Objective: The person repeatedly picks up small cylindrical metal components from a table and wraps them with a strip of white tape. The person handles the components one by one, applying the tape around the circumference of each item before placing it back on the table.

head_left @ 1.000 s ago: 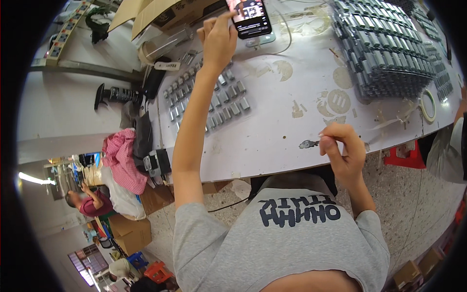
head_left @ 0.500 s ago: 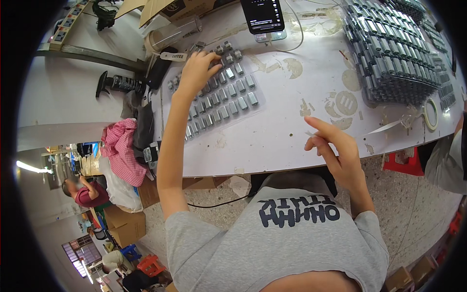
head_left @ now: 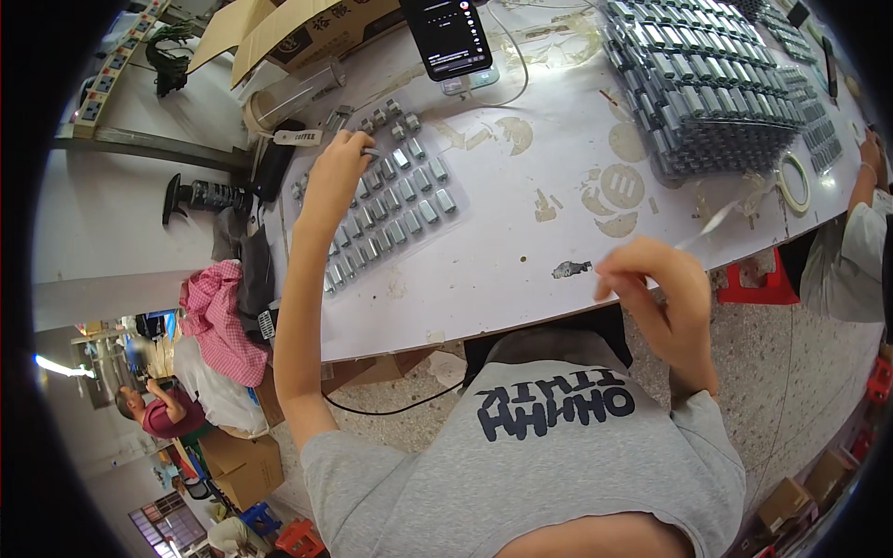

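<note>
My left hand (head_left: 337,177) reaches over the far left part of a clear plastic tray (head_left: 446,221). Its fingers are bent together at a small grey metal piece (head_left: 369,152) among the rows. Several shiny metal blocks (head_left: 391,198) stand in the tray's pockets. To the right, my right hand (head_left: 665,293) hovers near the table's front edge, its fingers curled and its thumb drawn in. Motion blurs the fingertips, and anything between them is hidden. Just left of them, a small dark, silvery patch (head_left: 572,270) shows on the tabletop.
Stacked trays of metal pieces (head_left: 698,93) stand at the back right, beside a tape roll (head_left: 793,183). A phone (head_left: 446,42) leans at the back, with a clear cylinder (head_left: 307,93) and cardboard box (head_left: 307,37) to its left. At far right is another person's hand (head_left: 867,158).
The view has shifted, so the table's things appear farther left. My left fingers have drawn together over the tray. My right hand has curled its fingers, uncovering the dark patch.
</note>
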`<act>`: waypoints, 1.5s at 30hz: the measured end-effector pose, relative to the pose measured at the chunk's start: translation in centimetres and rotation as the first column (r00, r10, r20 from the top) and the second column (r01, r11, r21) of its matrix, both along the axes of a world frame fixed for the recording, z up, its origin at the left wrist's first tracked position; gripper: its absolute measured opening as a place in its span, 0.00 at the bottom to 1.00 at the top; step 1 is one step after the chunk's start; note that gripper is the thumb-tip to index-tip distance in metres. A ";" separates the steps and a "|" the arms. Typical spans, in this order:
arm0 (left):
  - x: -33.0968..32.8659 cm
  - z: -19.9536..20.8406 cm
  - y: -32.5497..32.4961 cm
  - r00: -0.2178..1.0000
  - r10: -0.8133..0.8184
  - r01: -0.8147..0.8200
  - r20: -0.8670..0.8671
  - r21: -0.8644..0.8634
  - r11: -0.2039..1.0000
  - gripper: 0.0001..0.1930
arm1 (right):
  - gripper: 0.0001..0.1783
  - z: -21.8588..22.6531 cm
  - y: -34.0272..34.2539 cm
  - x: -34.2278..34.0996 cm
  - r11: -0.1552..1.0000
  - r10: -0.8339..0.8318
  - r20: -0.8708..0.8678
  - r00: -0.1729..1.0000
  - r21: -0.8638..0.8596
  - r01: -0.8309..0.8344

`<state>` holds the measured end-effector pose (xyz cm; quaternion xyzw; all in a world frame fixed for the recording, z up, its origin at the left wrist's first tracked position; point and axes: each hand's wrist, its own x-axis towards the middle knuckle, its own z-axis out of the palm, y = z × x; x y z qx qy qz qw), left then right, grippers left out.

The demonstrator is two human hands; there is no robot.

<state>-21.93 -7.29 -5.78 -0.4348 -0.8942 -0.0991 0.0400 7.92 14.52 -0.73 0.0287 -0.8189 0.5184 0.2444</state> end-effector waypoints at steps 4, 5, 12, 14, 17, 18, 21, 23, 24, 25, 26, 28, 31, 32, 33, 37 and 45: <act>6.3 4.2 1.9 0.951 0.078 -0.171 0.300 0.297 0.939 0.06 | 0.10 2.4 0.2 2.0 0.990 0.078 -0.223 0.972 0.128 -0.050; 8.0 4.7 2.9 0.873 -0.047 -0.199 0.485 0.442 0.875 0.08 | 0.11 3.3 0.4 2.7 0.986 0.108 -0.241 0.964 0.151 -0.073; 19.7 6.1 7.2 0.318 -0.609 -0.583 0.726 0.657 0.478 0.15 | 0.07 2.6 -1.3 -0.1 0.984 0.145 -0.107 0.984 -0.086 -0.155; 21.0 6.1 7.6 0.325 -0.647 -0.598 0.690 0.680 0.424 0.16 | 0.06 3.0 -1.5 -0.4 0.959 0.158 0.023 0.987 -0.242 -0.148; 22.3 6.0 7.3 0.379 -0.681 -0.544 0.626 0.746 0.384 0.17 | 0.05 2.9 -1.6 -0.7 0.912 0.173 0.070 0.982 -0.389 -0.133; 22.6 6.0 7.2 0.427 -0.676 -0.503 0.601 0.779 0.375 0.17 | 0.04 2.9 -1.7 -0.8 0.898 0.171 0.077 0.982 -0.423 -0.123; 23.1 5.8 6.8 0.540 -0.653 -0.397 0.531 0.845 0.359 0.18 | 0.02 3.0 -1.9 -0.8 0.919 0.137 0.051 0.989 -0.379 -0.108; 23.3 5.9 6.4 0.640 -0.573 -0.322 0.512 0.856 0.405 0.20 | 0.03 3.1 -1.7 -0.7 0.932 0.139 0.051 0.989 -0.345 -0.113; 23.4 6.0 6.1 0.683 -0.533 -0.278 0.499 0.853 0.442 0.21 | 0.03 3.2 -1.7 -0.6 0.934 0.143 0.053 0.988 -0.337 -0.117; 23.4 6.1 5.8 0.725 -0.492 -0.236 0.482 0.845 0.479 0.22 | 0.03 3.3 -1.7 -0.6 0.930 0.152 0.059 0.987 -0.346 -0.122; 23.3 6.3 5.6 0.745 -0.487 -0.188 0.455 0.844 0.502 0.23 | 0.04 3.4 -1.7 -0.5 0.928 0.162 0.067 0.985 -0.349 -0.129; 23.3 6.5 5.6 0.772 -0.488 -0.129 0.407 0.852 0.507 0.24 | 0.04 3.7 -1.5 -0.4 0.928 0.181 0.084 0.980 -0.346 -0.142; 23.3 6.6 5.8 0.791 -0.497 -0.087 0.357 0.870 0.486 0.24 | 0.05 3.8 -1.3 -0.3 0.934 0.193 0.077 0.978 -0.320 -0.159; 23.2 6.6 5.7 0.796 -0.497 -0.068 0.347 0.866 0.495 0.24 | 0.05 3.9 -1.2 -0.3 0.934 0.199 0.078 0.977 -0.319 -0.165; 23.1 6.6 5.7 0.799 -0.490 -0.064 0.348 0.860 0.507 0.25 | 0.05 3.9 -1.1 -0.3 0.933 0.205 0.079 0.976 -0.316 -0.171; 23.3 6.9 5.7 0.819 -0.450 -0.064 0.356 0.836 0.545 0.24 | 0.05 3.6 -1.2 -0.5 0.923 0.211 0.048 0.976 -0.339 -0.183; 24.1 6.8 6.0 0.909 -0.327 0.001 0.257 0.784 0.621 0.21 | 0.11 2.9 -0.9 -0.9 0.959 0.160 0.062 0.985 -0.246 -0.140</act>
